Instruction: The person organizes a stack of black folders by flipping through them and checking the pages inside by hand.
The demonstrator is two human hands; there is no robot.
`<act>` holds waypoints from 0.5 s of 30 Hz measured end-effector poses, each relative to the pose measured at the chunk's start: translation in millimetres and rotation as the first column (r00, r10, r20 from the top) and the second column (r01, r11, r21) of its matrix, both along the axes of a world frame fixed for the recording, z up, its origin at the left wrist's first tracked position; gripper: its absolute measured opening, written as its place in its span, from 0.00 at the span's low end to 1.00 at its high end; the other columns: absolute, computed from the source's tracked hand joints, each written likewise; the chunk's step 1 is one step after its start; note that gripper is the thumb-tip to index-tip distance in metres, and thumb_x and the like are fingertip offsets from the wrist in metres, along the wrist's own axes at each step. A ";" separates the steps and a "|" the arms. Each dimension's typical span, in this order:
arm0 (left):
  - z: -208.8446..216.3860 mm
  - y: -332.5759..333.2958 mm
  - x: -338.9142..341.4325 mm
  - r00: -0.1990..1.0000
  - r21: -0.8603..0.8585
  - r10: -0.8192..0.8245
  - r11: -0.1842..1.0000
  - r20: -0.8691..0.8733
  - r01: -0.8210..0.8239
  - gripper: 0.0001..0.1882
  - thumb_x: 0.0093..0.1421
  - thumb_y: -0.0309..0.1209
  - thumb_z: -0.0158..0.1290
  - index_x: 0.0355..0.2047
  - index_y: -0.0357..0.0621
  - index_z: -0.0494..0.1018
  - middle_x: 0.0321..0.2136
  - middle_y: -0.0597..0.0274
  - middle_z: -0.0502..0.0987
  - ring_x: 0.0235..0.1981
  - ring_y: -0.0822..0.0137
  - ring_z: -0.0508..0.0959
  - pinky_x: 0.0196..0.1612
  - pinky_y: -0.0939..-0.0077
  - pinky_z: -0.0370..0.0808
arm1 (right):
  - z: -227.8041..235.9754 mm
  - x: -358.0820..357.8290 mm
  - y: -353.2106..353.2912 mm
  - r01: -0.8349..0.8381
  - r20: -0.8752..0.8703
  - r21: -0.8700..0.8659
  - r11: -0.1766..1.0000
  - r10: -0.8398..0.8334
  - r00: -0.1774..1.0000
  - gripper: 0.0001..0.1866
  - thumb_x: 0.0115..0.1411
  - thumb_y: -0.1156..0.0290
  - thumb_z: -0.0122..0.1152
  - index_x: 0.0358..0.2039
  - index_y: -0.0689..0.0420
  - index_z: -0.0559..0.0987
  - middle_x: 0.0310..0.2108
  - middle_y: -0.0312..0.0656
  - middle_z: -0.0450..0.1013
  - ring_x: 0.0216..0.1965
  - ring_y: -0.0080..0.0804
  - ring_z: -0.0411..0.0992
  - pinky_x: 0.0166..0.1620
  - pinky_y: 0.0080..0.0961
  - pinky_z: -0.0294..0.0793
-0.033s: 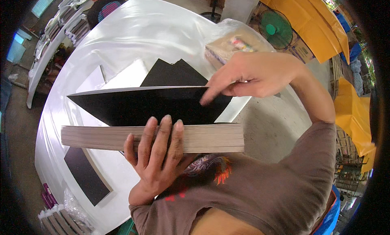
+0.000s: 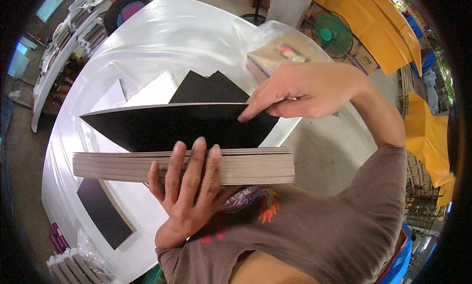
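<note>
A thick stack of thin boards [image 2: 108, 167] with grey-brown edges is held level in front of my chest. My left hand [image 2: 189, 190] is closed on it, fingers spread over the near edges and the thumb hidden. Behind the stack's upper edge, one black-faced board [image 2: 172, 129] leans away, leaving a wedge-shaped gap. My right hand [image 2: 300, 92] grips that board near its upper right edge, index fingertip against the black face. More black boards [image 2: 206, 90] lie on the table just beyond.
Glossy white sheeting covers the table [image 2: 172, 33]. On it lie a black strip-shaped board [image 2: 103, 213], white sheets [image 2: 155, 90] and a plastic-wrapped package [image 2: 278, 55]. A green fan [image 2: 332, 34] stands at the far right. Another person [image 2: 127, 11] is at the far left.
My right index fingertip sits slightly higher and further left on the black board. The rest of the view has shifted only a little, and both hands keep their hold.
</note>
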State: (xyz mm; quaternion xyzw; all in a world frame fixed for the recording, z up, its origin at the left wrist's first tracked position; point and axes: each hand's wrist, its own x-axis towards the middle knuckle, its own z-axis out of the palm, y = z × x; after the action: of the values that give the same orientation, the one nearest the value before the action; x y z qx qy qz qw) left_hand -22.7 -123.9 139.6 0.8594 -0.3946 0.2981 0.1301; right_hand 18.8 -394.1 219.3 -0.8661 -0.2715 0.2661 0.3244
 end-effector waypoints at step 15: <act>3.8 4.2 -3.1 0.999 -0.015 -0.037 0.999 -0.022 0.036 0.26 0.54 0.56 0.50 0.45 0.55 0.71 0.50 0.61 0.72 0.59 0.44 0.59 0.61 0.55 0.46 | -2.3 -7.3 -0.2 0.139 0.128 -0.039 0.990 -0.133 0.983 0.43 0.34 0.48 0.72 0.50 0.60 0.73 0.41 0.49 0.75 0.42 0.36 0.73 0.41 0.25 0.69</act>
State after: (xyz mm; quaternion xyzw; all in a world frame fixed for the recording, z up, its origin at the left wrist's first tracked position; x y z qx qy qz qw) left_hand -25.8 -119.7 143.4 0.8543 -0.4064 0.2891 0.1463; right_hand 11.5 -394.2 217.0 -0.9051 -0.2251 0.1949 0.3036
